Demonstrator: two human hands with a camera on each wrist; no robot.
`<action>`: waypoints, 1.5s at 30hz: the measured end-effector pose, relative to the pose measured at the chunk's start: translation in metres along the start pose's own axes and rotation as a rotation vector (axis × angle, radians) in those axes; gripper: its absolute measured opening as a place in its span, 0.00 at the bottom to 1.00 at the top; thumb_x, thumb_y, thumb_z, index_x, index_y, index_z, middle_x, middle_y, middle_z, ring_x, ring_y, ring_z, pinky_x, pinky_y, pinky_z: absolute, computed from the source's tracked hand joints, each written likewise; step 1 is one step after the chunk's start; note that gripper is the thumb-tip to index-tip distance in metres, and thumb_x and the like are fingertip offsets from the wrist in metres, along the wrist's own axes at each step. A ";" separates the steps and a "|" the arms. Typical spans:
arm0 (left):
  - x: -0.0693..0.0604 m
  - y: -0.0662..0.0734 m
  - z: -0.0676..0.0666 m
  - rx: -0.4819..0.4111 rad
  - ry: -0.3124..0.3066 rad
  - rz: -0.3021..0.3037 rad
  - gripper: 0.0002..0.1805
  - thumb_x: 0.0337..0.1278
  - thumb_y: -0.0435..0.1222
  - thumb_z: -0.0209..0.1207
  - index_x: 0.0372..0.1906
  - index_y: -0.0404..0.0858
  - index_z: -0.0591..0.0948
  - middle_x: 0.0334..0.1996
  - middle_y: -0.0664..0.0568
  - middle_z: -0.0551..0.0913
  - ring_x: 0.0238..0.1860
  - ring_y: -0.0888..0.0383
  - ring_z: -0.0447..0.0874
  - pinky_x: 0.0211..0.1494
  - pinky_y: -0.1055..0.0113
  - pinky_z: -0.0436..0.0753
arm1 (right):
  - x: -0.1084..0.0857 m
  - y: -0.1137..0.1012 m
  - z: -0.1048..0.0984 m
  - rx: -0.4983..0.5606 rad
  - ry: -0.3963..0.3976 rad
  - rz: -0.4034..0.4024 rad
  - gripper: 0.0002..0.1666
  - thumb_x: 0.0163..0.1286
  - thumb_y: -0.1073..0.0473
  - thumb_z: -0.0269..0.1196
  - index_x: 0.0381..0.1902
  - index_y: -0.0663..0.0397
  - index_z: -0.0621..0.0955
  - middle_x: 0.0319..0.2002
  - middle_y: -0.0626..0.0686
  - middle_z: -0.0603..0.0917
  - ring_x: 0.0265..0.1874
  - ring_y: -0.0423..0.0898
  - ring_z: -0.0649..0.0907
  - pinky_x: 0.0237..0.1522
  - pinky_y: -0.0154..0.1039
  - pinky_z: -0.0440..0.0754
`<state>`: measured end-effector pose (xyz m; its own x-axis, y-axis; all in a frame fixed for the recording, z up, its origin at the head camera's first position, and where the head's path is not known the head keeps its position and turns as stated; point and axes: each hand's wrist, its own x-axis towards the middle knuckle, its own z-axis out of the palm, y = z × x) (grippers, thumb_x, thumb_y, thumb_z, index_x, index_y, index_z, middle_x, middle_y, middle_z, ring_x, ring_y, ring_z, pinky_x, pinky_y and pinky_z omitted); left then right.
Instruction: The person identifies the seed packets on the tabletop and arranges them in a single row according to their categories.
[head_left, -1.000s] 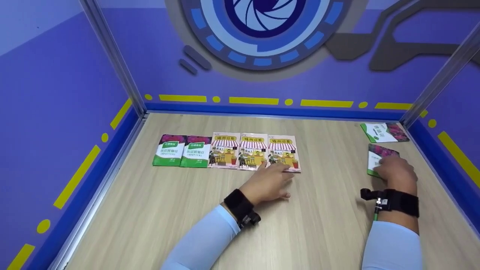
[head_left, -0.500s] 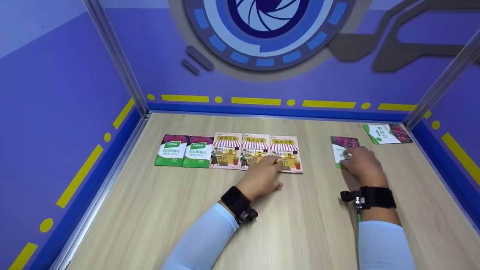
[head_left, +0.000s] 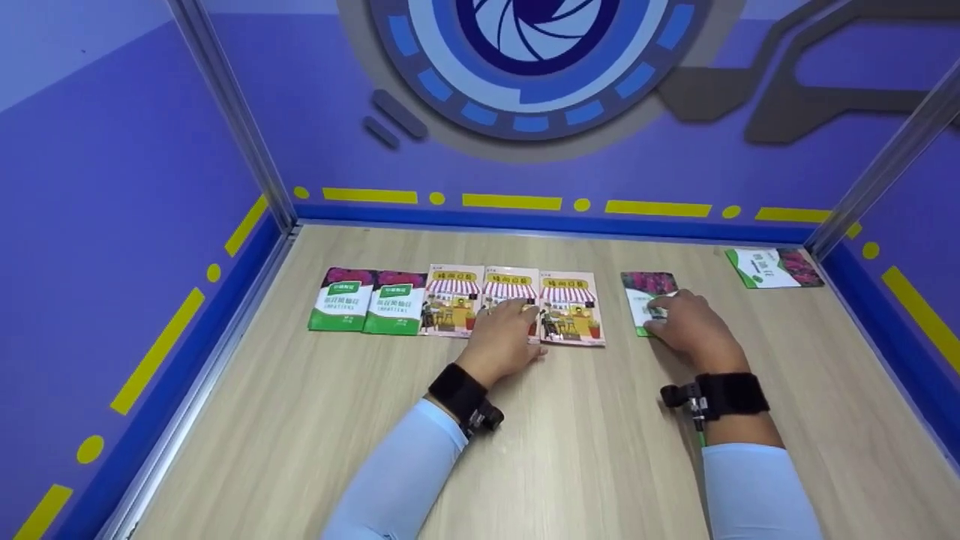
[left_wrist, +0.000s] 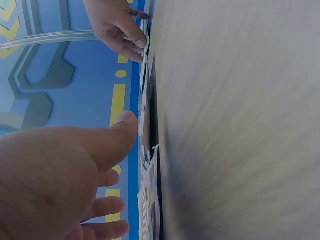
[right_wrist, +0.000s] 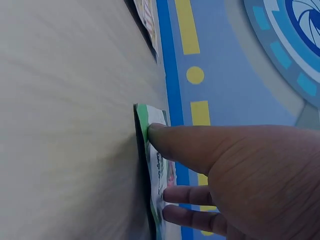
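Note:
My right hand [head_left: 694, 326] rests its thumb and fingertips on a green-and-white seed packet [head_left: 649, 283] with pink flowers, lying flat on the table. In the right wrist view the thumb touches the face of this packet [right_wrist: 156, 160], and the fingers lie fairly straight along it. My left hand [head_left: 499, 341] spreads over the middle pink seed packet [head_left: 510, 285] with a striped awning, covering its lower part; whether the fingertips touch it I cannot tell. Beside it lie two matching pink packets, one on the right [head_left: 571, 307] and one on the left [head_left: 452, 300].
Two green-and-white flower seed packets, an outer one [head_left: 341, 300] and an inner one [head_left: 395, 302], continue the row leftward. Another flower packet [head_left: 776, 268] lies sideways in the back right corner. Purple panels [head_left: 300, 120] with metal posts wall the wooden table [head_left: 570, 450].
My right hand has slid the flower packet leftward from the right side, nearer to the row. My left hand has shifted left, off the rightmost pink packet to the middle one.

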<state>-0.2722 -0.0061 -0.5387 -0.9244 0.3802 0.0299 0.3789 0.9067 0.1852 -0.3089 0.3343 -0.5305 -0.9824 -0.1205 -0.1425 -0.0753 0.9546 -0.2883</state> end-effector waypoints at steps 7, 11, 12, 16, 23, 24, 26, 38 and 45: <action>-0.002 0.000 0.001 0.003 -0.027 0.009 0.41 0.56 0.60 0.66 0.72 0.49 0.72 0.75 0.51 0.65 0.74 0.49 0.62 0.73 0.44 0.62 | 0.003 -0.015 0.006 -0.010 -0.018 -0.018 0.34 0.69 0.44 0.67 0.67 0.52 0.77 0.67 0.71 0.69 0.66 0.67 0.67 0.66 0.67 0.64; -0.001 0.000 0.002 0.007 -0.031 0.013 0.41 0.55 0.60 0.67 0.72 0.48 0.72 0.75 0.50 0.65 0.74 0.49 0.62 0.73 0.45 0.63 | 0.004 -0.020 0.006 -0.019 -0.024 -0.016 0.34 0.69 0.43 0.66 0.68 0.50 0.77 0.68 0.70 0.67 0.66 0.67 0.67 0.67 0.67 0.63; -0.001 0.000 0.002 0.004 -0.032 0.013 0.42 0.55 0.60 0.67 0.72 0.48 0.72 0.75 0.50 0.64 0.74 0.49 0.61 0.73 0.45 0.63 | 0.004 -0.021 0.006 -0.021 -0.022 -0.020 0.34 0.69 0.43 0.66 0.68 0.50 0.77 0.68 0.70 0.67 0.66 0.67 0.67 0.66 0.67 0.64; -0.001 -0.001 0.003 -0.007 -0.036 0.014 0.42 0.56 0.60 0.66 0.73 0.48 0.71 0.76 0.50 0.63 0.75 0.49 0.59 0.74 0.44 0.61 | 0.003 -0.022 0.006 -0.021 -0.008 -0.037 0.33 0.68 0.44 0.67 0.67 0.50 0.78 0.67 0.70 0.68 0.64 0.66 0.69 0.65 0.66 0.66; -0.002 -0.001 0.001 -0.004 -0.041 0.028 0.42 0.56 0.60 0.66 0.73 0.49 0.71 0.77 0.49 0.62 0.76 0.49 0.57 0.75 0.44 0.58 | 0.003 -0.031 0.009 -0.021 0.014 -0.049 0.33 0.67 0.44 0.68 0.65 0.52 0.79 0.67 0.69 0.68 0.63 0.65 0.69 0.63 0.67 0.68; -0.002 0.000 0.001 0.001 -0.041 0.034 0.42 0.56 0.60 0.65 0.73 0.49 0.70 0.77 0.49 0.62 0.76 0.49 0.57 0.75 0.43 0.58 | 0.003 -0.033 0.009 -0.021 0.012 -0.043 0.32 0.67 0.44 0.68 0.65 0.52 0.79 0.68 0.68 0.67 0.64 0.65 0.68 0.63 0.67 0.68; -0.003 0.000 0.000 0.008 -0.041 0.045 0.42 0.56 0.60 0.65 0.74 0.49 0.70 0.76 0.49 0.62 0.76 0.49 0.57 0.75 0.43 0.58 | 0.004 -0.036 0.010 -0.013 0.006 -0.038 0.33 0.67 0.45 0.68 0.65 0.53 0.79 0.70 0.68 0.66 0.67 0.65 0.66 0.65 0.67 0.66; -0.002 0.007 0.001 0.052 -0.040 0.105 0.45 0.54 0.61 0.66 0.76 0.50 0.67 0.77 0.49 0.61 0.77 0.46 0.57 0.75 0.39 0.57 | 0.001 -0.037 0.015 -0.026 0.040 -0.100 0.33 0.65 0.45 0.70 0.62 0.56 0.80 0.69 0.67 0.69 0.69 0.67 0.65 0.63 0.69 0.67; -0.003 0.008 0.002 0.060 -0.085 0.096 0.46 0.53 0.61 0.66 0.76 0.50 0.66 0.78 0.49 0.58 0.78 0.45 0.53 0.75 0.40 0.55 | 0.001 -0.036 0.016 -0.017 0.033 -0.099 0.31 0.64 0.45 0.71 0.61 0.53 0.81 0.71 0.66 0.67 0.69 0.66 0.65 0.62 0.71 0.66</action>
<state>-0.2660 0.0003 -0.5393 -0.8776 0.4779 -0.0389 0.4701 0.8736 0.1260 -0.3049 0.2953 -0.5351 -0.9751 -0.2055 -0.0829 -0.1747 0.9430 -0.2831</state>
